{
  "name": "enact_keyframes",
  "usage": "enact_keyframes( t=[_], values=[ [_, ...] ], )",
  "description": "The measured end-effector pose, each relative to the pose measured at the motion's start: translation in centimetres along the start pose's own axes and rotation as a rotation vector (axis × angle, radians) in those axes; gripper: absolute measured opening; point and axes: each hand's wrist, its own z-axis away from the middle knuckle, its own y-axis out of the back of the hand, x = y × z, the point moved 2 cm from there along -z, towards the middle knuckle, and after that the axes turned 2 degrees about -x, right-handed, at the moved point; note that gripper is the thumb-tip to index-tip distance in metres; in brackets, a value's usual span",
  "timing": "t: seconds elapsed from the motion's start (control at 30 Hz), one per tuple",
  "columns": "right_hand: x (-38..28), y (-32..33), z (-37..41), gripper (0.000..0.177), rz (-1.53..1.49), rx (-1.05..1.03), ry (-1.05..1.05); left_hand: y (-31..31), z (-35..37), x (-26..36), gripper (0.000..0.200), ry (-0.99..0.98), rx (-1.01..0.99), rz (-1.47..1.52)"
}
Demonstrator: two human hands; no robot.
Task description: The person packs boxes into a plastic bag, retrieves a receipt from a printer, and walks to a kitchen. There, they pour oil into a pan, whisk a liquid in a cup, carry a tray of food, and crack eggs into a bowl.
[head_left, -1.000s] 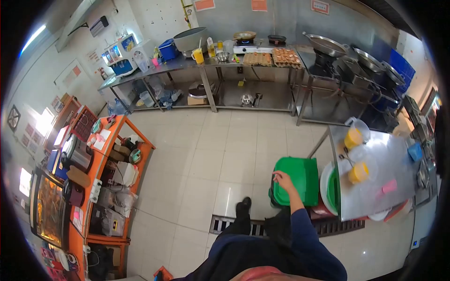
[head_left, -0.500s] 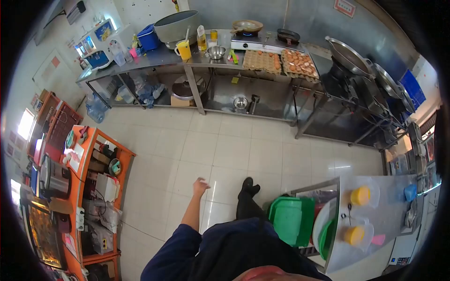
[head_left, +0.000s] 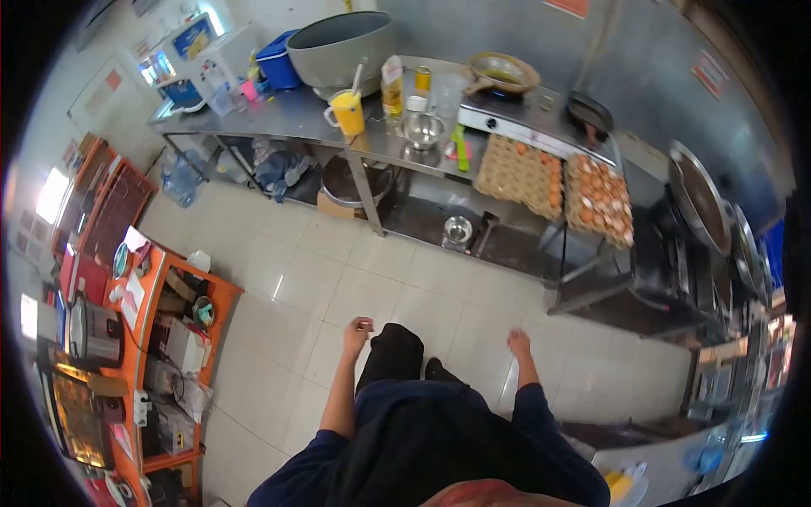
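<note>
My left hand [head_left: 357, 334] hangs over the tiled floor, holding nothing, its fingers loosely bent and a little apart. On the other side of my body, my right hand [head_left: 519, 342] is in the air with its fingers curled in; nothing shows in it. Both hands are apart from every object. Ahead stands a steel counter [head_left: 296, 127]. On it are a yellow pitcher [head_left: 347, 114], a steel bowl [head_left: 421, 131], a gas stove [head_left: 528, 127] with a pan [head_left: 503, 74] on it, an egg tray [head_left: 515, 177] with some eggs, and a second tray filled with eggshells [head_left: 598, 196].
An orange shelf [head_left: 221, 291] with a rice cooker [head_left: 95, 331] stands at my left. Large woks [head_left: 699, 198] sit at the right. A low steel table [head_left: 676, 465] is beside me at lower right. Pale floor tiles [head_left: 279, 262] lie between me and the counter.
I have stepped closer to the counter, and my view has turned. My right hand has come into view. The green tub has left the view, and the low table has slid towards the lower edge.
</note>
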Motion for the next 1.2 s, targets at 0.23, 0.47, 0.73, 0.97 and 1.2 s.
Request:
enact_keyframes(
  t=[0.23, 0.47, 0.73, 0.97, 1.2],
  values=[
    [-36.4, 21.8, -11.4, 0.028, -0.924, -0.191, 0.253, 9.4, -14.5, 4.3, 0.024, 0.128, 0.253, -0.054],
    [-45.7, 20.1, -19.2, 0.028, -0.889, -0.37, 0.104, 11.7, -32.3, 17.9, 0.034, -0.105, 0.352, -0.395],
    [-60.5, 25.0, -34.6, 0.031, -1.053, -0.362, 0.324, 10.6, -49.0, 31.5, 0.057, -0.339, 0.544, -0.652],
    [-79.8, 21.2, -49.4, 0.032, -1.142, -0.094, 0.57, 11.2, -59.0, 31.1, 0.083, -0.423, 0.423, -0.48],
    [-90.7, 15.2, -54.8, 0.025, -1.418, -0.442, 0.432, 12.4, -64.1, 29.3, 0.049, -0.298, 0.042, -0.26]
  ],
)
